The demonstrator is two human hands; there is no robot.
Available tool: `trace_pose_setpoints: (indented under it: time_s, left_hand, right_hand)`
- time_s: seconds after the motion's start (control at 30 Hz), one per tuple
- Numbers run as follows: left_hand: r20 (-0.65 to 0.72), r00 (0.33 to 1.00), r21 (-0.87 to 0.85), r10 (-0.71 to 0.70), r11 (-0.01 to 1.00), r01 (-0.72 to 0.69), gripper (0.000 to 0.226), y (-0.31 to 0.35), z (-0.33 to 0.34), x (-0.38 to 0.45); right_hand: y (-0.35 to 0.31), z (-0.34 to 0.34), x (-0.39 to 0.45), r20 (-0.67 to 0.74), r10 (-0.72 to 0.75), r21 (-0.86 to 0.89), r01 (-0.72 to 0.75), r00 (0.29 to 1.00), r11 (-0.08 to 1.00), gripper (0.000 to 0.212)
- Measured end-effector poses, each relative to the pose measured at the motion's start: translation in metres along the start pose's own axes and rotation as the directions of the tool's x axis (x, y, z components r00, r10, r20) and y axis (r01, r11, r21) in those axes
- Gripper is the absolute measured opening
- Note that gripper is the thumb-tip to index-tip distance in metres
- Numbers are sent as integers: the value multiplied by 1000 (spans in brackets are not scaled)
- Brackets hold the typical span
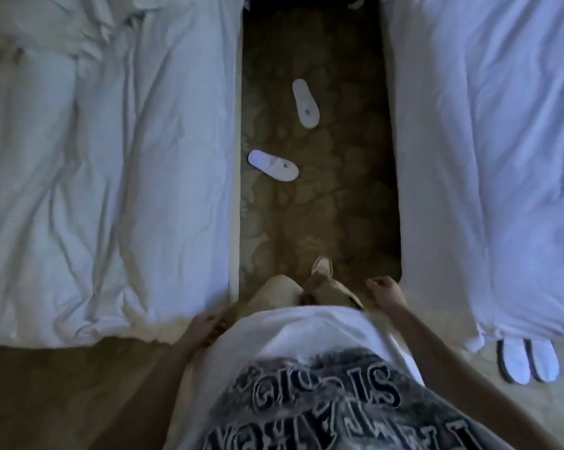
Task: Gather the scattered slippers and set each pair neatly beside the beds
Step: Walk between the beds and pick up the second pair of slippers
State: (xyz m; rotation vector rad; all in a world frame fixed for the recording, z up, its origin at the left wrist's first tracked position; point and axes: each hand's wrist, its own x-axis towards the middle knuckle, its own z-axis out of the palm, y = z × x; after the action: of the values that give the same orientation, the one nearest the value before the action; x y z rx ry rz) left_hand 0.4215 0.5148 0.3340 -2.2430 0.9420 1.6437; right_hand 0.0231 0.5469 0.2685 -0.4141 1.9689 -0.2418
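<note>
Slippers [273, 165] [305, 103] lie well ahead of both empty, loosely curled grips [206, 324] [384, 292].

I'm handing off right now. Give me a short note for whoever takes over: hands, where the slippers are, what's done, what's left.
Hands: left hand and right hand both hold nothing, hanging at the hips, fingers loosely curled.
Slippers: two loose white ones on the patterned carpet in the aisle between the beds. The near slipper lies crosswise close to the left bed; the far slipper lies further up the aisle.
Done: one slipper pair sits side by side at the foot corner of the right bed.
Left: pick up the two loose ones and set them as a pair beside the left bed.
</note>
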Motion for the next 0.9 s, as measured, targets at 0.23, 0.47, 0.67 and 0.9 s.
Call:
trace_pose_setpoints:
  time_s: [0.23, 0.47, 0.67, 0.9]
  left_hand:
    - [-28, 999, -36, -18, 999, 17, 19, 85, -30, 35]
    - [132, 991, 85, 18, 996, -30, 16, 221, -94, 104]
    - [144, 989, 75, 18, 997, -29, 14, 413, -172, 189]
    - [98, 954, 279, 283, 912, -300, 26, 613, -213, 231]
  right_hand:
    - [-189, -32, 57, 54, -182, 28, 181, 982, 983, 18]
    - [-235, -53, 107, 15, 15, -16, -15, 1000, 1000, 13]
    - [-250, -59, 125, -131, 173, 68, -166, 976, 984, 23]
    - [-288, -41, 142, -120, 324, 326, -271, 938, 906, 22]
